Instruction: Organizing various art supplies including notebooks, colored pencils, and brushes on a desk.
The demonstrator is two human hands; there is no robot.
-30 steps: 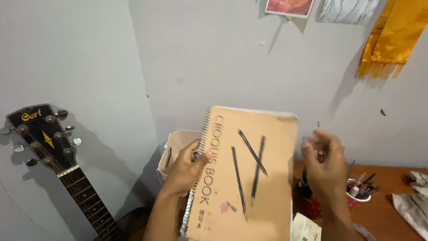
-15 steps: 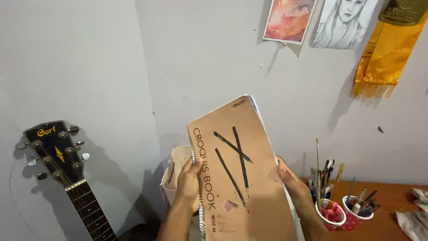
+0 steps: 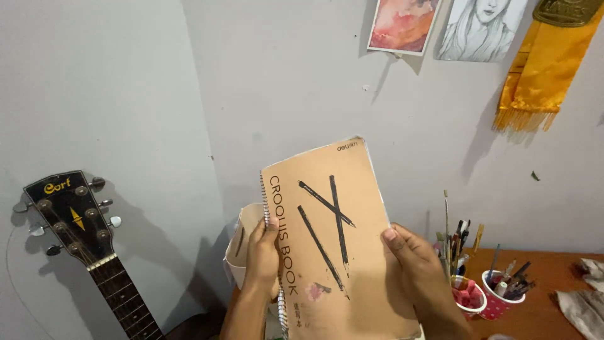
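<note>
Left hand (image 3: 263, 257) raised on a bent forearm, fingers wrapped around the wire-bound edge of a sketchbook (image 3: 327, 239), thumb pressed on the cover just beside the spiral. Right hand (image 3: 416, 271) up on the opposite side, thumb laid flat on the cover's right edge, fingers curled behind (out of sight), gripping the same book. Sketchbook held upright between both hands, tilted slightly to the left, in front of the wall and above the desk's left end. Cover of matte tan card, rectangular, printed with three crossed black pencils and a small pink smudge near the bottom; white page edges showing along the right side, metal coil down the left.

Behind the left hand, a cream bin-like plastic container (image 3: 242, 249) with a rounded rim. Right of the right hand, two red dotted paper cups (image 3: 497, 302) stuffed with brushes and pens, standing on an orange-brown wooden desk (image 3: 553, 283). Far left, a black guitar headstock (image 3: 66, 211) with chrome tuners against the grey wall. Up top, a watercolour (image 3: 404, 25), a pencil portrait (image 3: 481, 28) and a fringed golden sash (image 3: 535, 75).
</note>
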